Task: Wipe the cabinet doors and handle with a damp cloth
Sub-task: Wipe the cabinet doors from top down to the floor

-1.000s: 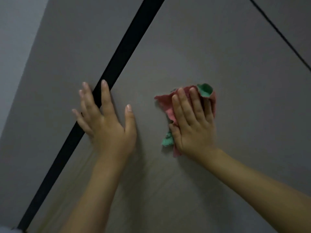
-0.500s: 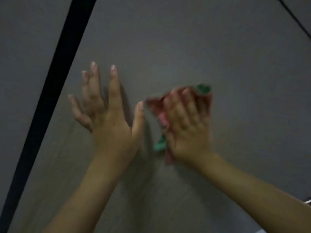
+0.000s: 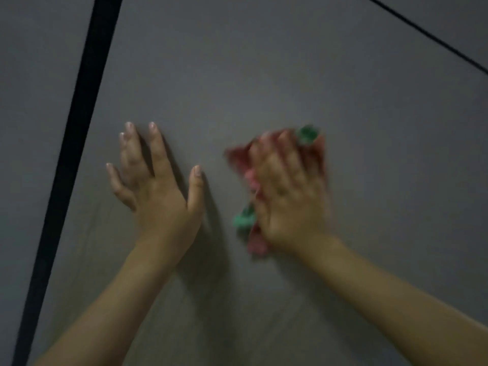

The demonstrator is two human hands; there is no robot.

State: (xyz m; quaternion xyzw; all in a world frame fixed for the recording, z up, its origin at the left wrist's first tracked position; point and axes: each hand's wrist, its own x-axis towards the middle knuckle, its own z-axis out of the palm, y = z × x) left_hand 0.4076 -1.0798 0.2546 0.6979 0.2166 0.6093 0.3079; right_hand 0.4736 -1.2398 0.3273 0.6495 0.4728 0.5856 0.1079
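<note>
1. The right hand [image 3: 289,191] lies flat over a red and green cloth [image 3: 241,165], its fingers [image 3: 284,143] laid fairly straight and pressing the cloth against the grey cabinet door [image 3: 264,75]. The hand is blurred, so I cannot tell whether the thumb hooks the cloth.
2. The cloth sits under and to the left of that palm, bunched, with its long axis running up and down the door; a green corner shows above the fingertips and another below the thumb side.
3. The left hand [image 3: 155,186] rests bare on the same door, fingers spread wide and holding nothing, just beside the cloth and apart from it.
4. The black gap [image 3: 76,143] between doors lies well to the left, beyond the left hand; no handle is in view.
5. Judged from this, the unwiped door surface lies above and to the right of the cloth, so the right hand is the one placed to sweep there.
</note>
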